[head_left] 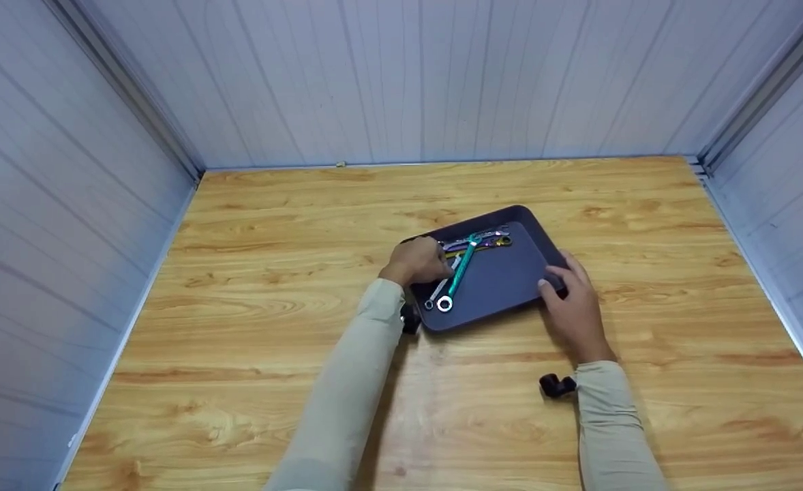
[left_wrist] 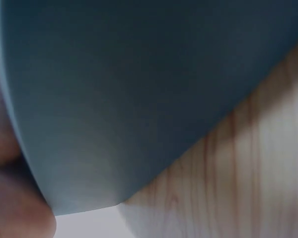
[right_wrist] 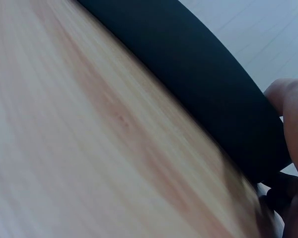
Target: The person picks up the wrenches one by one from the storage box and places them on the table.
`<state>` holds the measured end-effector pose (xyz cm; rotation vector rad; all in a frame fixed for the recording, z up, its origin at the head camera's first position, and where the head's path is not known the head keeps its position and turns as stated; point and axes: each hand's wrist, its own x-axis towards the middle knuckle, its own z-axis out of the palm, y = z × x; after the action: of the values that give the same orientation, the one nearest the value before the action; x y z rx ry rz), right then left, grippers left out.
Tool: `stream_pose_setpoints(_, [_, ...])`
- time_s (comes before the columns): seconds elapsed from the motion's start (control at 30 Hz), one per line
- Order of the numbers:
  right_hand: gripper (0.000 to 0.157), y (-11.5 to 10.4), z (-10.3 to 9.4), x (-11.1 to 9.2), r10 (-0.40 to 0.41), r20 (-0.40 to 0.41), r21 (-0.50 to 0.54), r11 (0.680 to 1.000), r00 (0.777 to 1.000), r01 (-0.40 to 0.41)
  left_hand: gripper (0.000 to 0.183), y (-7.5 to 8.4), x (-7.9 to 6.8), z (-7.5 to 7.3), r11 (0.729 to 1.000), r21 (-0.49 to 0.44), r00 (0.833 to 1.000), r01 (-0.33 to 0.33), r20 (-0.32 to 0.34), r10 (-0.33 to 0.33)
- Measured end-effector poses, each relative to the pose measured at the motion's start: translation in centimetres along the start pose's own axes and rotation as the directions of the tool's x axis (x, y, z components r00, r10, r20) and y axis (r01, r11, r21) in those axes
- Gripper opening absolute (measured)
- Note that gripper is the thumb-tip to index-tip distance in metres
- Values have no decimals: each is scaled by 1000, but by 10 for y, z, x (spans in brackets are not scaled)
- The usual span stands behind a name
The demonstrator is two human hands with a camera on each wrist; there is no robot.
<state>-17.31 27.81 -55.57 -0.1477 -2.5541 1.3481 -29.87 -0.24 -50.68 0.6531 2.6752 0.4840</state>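
My left hand (head_left: 418, 262) bends over the left rim of the tray (head_left: 504, 278) beside the wrenches (head_left: 463, 267) inside, its hold hidden from me, while my right hand (head_left: 577, 308) pinches the near right corner, table (head_left: 272, 273) spreading around it, the back wall (head_left: 408, 82) well apart.

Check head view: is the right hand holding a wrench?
No, the right hand grips a corner of the dark tray, apart from the wrenches.

Head view looks down at the tray (head_left: 504, 279) both wrist views closely face.
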Motion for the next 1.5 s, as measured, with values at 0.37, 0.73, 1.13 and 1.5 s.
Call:
stream_pose_setpoints(0.37, [41,3,1,1,-11,9,-10,1000,1000,11,37,-5,-1,-1,982,-181,998,-62,-23,59])
stream_pose_setpoints(0.73, [43,-2,0,2,-3,11,6,1000,1000,3,12,-9,-2,-1,927,-367,992,-82,-116,42])
stream_pose_setpoints(1.13, [43,-1,0,1,5,8,9,1000,1000,-5,14,-11,-2,1,860,-499,990,-111,-131,51])
stream_pose_setpoints(1.5, [44,1,0,1,10,3,1,1000,1000,-10,16,-14,-5,-1,752,-646,987,-128,-155,35])
